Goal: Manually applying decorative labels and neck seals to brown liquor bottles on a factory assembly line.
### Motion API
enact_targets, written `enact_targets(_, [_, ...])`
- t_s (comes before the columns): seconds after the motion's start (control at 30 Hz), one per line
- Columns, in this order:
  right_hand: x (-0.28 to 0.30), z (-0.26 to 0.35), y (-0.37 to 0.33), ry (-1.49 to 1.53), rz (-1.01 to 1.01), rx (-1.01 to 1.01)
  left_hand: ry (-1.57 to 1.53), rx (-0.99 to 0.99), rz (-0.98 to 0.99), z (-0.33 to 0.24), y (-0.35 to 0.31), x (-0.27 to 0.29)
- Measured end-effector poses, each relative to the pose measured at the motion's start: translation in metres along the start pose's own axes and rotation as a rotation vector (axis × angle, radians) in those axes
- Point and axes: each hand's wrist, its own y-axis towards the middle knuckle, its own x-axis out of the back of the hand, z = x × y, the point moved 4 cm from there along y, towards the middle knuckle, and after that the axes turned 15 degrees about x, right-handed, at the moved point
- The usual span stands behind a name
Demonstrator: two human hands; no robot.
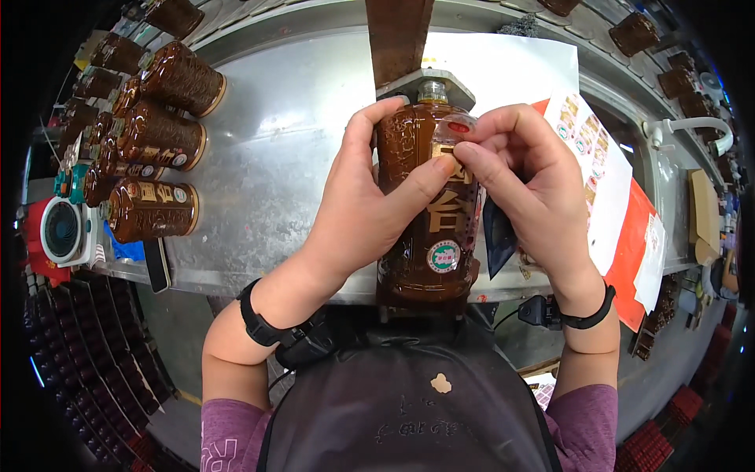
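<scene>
Glossy brown bottle (415,256) overlaps the metal surface's (267,141) near edge. Our spread-fingered left hand (363,200) grips it, right (535,173) pinching clear film (450,132).

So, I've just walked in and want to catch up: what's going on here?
A person is working on a glossy brown bottle with both hands. The left grip holds it around its upper part, thumb on the front. The right grip has a small clear piece with a red mark at the bottle's upper front. A round green-and-white label is on the lower front. Similar brown bottles are grouped to the left, with printed sheets on the right.
</scene>
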Motion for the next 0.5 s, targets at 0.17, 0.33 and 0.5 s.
enact_targets(0.17, [-0.0002, -0.0002, 0.0001, 0.013, 0.006, -0.011, -0.031, -0.005, 0.006, 0.0016, -0.0004, 0.0003])
enact_targets(0.33, [0.0005, -0.0005, -0.0003, 0.029, 0.011, -0.022, -0.01, -0.005, -0.003, 0.0027, 0.0014, 0.0004])
enact_targets(0.5, [0.0005, -0.0013, 0.0005, 0.041, 0.013, -0.021, -0.025, 0.001, 0.006, 0.0009, 0.0, -0.0008])
